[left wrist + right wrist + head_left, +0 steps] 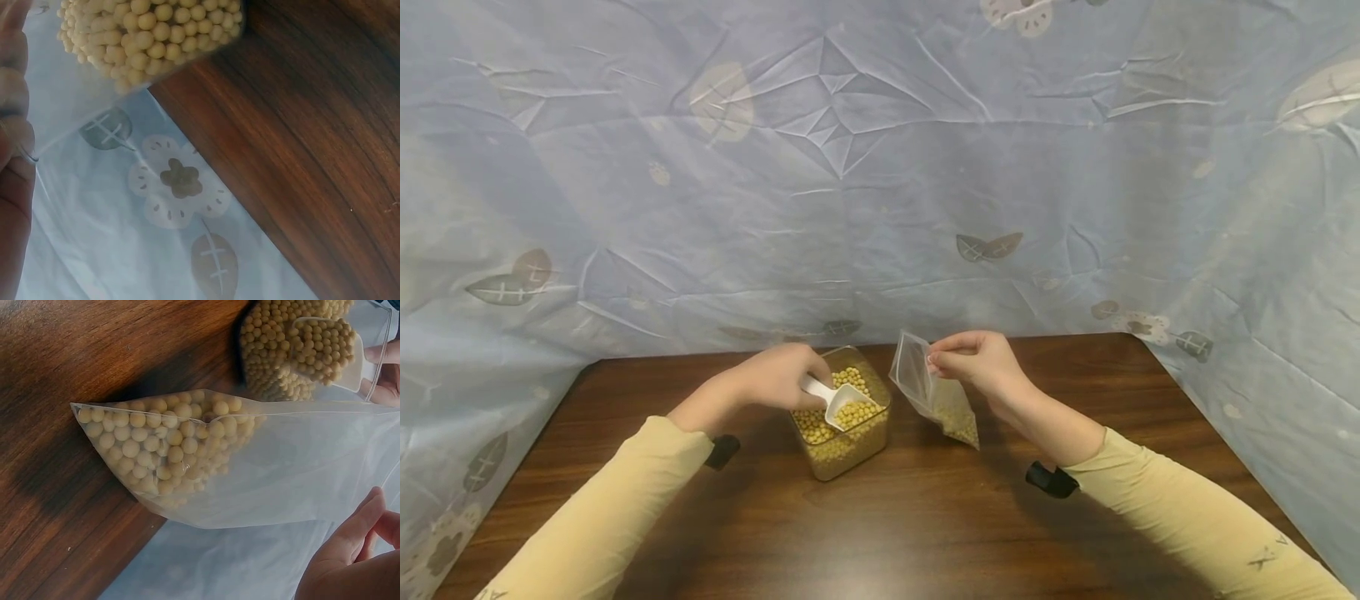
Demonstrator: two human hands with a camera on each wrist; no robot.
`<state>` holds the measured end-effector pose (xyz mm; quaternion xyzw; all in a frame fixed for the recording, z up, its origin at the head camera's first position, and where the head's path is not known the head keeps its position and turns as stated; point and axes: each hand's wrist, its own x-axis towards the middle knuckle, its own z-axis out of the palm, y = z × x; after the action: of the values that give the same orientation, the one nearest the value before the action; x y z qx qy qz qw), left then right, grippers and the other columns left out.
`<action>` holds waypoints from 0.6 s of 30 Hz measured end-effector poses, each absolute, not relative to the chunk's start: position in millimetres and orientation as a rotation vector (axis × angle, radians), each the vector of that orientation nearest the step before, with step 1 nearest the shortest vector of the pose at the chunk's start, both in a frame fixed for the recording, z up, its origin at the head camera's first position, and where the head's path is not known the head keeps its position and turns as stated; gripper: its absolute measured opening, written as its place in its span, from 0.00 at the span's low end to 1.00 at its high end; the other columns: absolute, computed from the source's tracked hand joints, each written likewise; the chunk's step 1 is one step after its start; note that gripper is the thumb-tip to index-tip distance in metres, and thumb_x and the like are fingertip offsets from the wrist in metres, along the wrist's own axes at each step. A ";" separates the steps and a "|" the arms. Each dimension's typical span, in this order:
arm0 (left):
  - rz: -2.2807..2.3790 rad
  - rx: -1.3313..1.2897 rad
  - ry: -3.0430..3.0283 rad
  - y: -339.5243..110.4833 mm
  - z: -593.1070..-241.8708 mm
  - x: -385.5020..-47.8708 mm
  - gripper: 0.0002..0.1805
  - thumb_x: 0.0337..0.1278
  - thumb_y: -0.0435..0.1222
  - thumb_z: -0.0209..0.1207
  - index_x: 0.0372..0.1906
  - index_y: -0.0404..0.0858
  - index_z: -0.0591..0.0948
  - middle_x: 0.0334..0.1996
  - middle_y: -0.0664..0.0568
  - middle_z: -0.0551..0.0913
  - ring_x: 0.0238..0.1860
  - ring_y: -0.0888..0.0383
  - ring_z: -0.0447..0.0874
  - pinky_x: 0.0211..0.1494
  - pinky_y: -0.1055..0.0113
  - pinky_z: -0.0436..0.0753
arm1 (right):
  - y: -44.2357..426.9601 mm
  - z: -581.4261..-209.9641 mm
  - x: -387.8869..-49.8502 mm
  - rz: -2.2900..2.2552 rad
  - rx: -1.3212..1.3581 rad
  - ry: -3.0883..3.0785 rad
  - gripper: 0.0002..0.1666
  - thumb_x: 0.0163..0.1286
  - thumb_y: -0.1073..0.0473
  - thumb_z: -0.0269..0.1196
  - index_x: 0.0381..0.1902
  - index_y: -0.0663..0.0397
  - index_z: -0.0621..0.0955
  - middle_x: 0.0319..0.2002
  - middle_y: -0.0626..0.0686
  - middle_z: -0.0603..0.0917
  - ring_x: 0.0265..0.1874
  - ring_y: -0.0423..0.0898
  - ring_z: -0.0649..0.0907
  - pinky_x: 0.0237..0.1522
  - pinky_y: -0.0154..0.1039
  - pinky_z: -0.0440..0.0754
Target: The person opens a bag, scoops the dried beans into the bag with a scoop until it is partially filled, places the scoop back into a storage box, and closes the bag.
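Note:
My left hand (786,377) grips the handle of a white scoop (842,402), whose bowl holds yellow beans inside a clear square container (850,454) of the same beans. In the left wrist view, the fingers (14,94) show at the left edge beside the container's beans (169,31). To the right, my right hand (981,362) pinches the top edge of a clear plastic bag (917,371), with beans in its lower corner. The right wrist view shows the bag (281,469) from the side, the right hand (353,550) at its mouth and the filled scoop (347,369) behind.
A brown wooden table (880,533) lies beneath the hands. Behind it and at both sides hangs a pale blue curtain (880,208) with leaf and flower prints. Black bands with small devices (1051,481) are at both wrists.

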<state>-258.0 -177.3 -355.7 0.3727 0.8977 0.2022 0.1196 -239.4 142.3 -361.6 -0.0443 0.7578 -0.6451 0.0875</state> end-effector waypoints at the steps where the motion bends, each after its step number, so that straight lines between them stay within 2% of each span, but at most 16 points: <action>1: 0.604 1.098 2.620 -178.1 -355.7 -258.4 0.02 0.54 0.35 0.71 0.33 0.41 0.90 0.28 0.57 0.89 0.27 0.66 0.79 0.36 0.69 0.81 | 142.4 -361.6 -239.3 -1.925 -0.129 2.253 0.16 0.72 0.69 0.67 0.52 0.79 0.84 0.32 0.44 0.92 0.32 0.36 0.91 0.45 0.32 0.90; 18: 0.886 1.021 2.633 -196.3 -356.4 -255.9 0.09 0.55 0.36 0.71 0.37 0.34 0.91 0.32 0.49 0.91 0.30 0.64 0.81 0.39 0.68 0.82 | 145.2 -361.1 -237.9 -1.949 -0.130 2.225 0.17 0.73 0.69 0.66 0.53 0.80 0.83 0.31 0.43 0.91 0.32 0.36 0.91 0.45 0.32 0.90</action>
<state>-255.9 -196.3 -356.4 0.3436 0.8859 0.2980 0.0907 -237.9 145.2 -361.1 -0.0438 0.7485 -0.6555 0.0902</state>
